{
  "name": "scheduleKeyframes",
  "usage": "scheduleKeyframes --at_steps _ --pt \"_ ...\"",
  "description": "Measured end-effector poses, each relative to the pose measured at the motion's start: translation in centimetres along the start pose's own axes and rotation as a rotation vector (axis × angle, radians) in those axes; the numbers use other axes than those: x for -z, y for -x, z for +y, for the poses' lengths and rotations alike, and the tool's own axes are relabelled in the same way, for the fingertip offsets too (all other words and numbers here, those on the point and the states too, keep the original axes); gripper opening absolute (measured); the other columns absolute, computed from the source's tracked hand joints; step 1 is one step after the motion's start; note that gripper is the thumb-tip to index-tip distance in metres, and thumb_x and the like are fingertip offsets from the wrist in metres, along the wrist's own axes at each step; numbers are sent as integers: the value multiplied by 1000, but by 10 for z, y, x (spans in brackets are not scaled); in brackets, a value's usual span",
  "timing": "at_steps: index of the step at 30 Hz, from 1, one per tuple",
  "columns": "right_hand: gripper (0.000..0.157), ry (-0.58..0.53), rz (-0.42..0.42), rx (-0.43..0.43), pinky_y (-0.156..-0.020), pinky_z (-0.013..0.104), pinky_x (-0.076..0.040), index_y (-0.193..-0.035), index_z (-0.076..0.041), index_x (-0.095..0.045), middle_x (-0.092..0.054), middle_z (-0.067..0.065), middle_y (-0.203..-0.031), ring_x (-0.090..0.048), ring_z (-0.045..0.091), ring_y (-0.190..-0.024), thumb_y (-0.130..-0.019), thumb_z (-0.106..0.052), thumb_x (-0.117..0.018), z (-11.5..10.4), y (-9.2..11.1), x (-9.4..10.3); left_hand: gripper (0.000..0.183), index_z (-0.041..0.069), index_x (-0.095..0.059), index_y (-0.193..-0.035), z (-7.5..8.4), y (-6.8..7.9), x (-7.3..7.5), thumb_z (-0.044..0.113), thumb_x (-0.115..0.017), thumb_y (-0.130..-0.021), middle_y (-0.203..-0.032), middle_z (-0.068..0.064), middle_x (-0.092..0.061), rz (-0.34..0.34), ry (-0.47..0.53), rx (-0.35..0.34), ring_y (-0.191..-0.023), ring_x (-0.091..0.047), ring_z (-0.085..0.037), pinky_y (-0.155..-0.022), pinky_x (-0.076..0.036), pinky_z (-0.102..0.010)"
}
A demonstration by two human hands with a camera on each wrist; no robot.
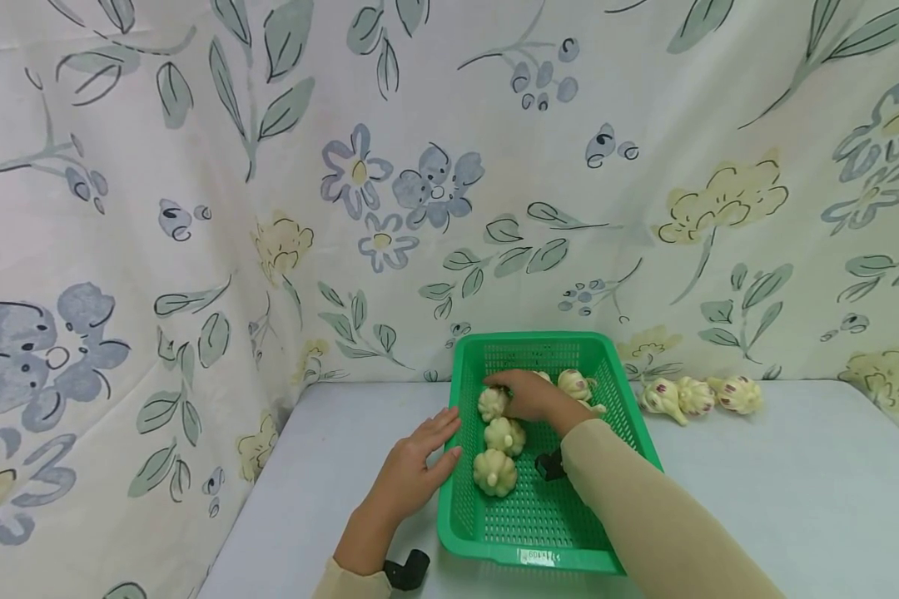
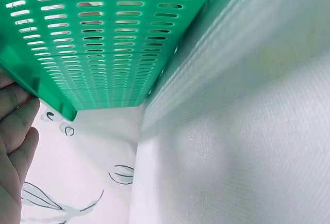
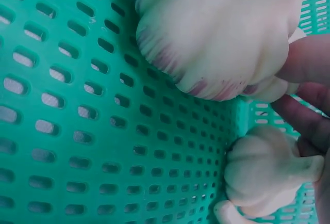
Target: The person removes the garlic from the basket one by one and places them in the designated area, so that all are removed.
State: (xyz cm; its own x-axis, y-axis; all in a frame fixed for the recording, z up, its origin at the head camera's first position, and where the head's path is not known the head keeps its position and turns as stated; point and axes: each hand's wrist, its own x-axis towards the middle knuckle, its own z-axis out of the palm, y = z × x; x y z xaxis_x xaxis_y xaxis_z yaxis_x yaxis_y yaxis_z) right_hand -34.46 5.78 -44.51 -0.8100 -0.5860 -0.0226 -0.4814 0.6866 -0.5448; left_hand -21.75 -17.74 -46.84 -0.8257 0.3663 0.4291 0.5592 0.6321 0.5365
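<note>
Garlic bulb (image 1: 493, 403): inside the green plastic basket (image 1: 487, 550), by its left wall, far end of a row of three. On my remote feed the right hand (image 1: 528, 394) curls its fingers round it; the left hand (image 1: 417, 462) lies straight-fingered against the basket's rim. My worry: knuckles knocking the neighbouring bulbs (image 1: 495, 472) askew, or a firm left push skidding the basket along the bench (image 1: 794, 491).
</note>
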Motion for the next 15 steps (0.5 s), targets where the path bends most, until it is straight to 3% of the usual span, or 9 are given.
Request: scheduleKeyframes --at_steps 7,15 --pt "60 -11 -17 -25 -104 49 -47 -140 -2 -54 -59 15 -136 -55 34 -126 -84 -11 -75 0 -1 0 50 8 -53 -142 -2 0 -2 37 -54 -101 -153 9 -42 -20 30 30 -143 -38 -15 -114 -38 -45" --pt "62 -22 -26 -37 -97 46 -51 -138 -1 -55 -59 15 -135 -57 32 -121 -81 -10 -75 2 -3 -1 49 8 -54 -142 -2 0 -2 34 -56 -101 -152 10 -42 -15 42 32 -142 -38 -12 -115 -37 -44"
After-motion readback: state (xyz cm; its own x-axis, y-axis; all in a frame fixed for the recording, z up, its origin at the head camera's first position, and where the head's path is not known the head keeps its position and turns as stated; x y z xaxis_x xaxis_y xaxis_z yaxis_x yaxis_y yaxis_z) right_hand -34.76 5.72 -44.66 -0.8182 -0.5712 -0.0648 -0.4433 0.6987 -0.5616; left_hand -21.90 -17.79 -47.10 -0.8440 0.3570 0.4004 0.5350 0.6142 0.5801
